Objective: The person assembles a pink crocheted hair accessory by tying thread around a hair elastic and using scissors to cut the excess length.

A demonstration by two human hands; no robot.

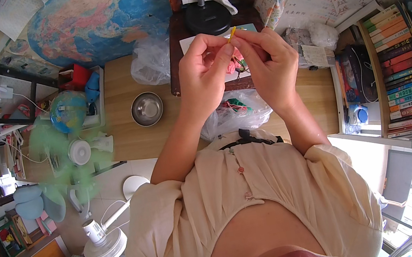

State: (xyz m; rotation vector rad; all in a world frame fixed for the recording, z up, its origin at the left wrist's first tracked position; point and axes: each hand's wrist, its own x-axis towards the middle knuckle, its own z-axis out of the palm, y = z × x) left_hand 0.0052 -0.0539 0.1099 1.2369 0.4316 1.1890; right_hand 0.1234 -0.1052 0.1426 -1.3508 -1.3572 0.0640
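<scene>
My left hand (206,68) and my right hand (270,62) are raised close together over the far side of the desk. Between their pinched fingertips is a thin yellow strip (232,32), too small to name more exactly. Both thumbs and forefingers meet at it. Just behind and below the fingers shows a pink piece with some green (235,64), partly hidden by the hands; I cannot tell whether it is held or lies on the surface beyond. Nearer to me, between my forearms, a clear plastic bag (236,115) with red and green contents lies on the desk.
A steel bowl (147,109) stands on the wooden desk (115,81) to the left, near another clear bag (151,61). A black lamp base (208,18) rests on a dark wooden chair at the far side. A globe (68,111) and a fan are at left, a bookshelf (402,66) at right.
</scene>
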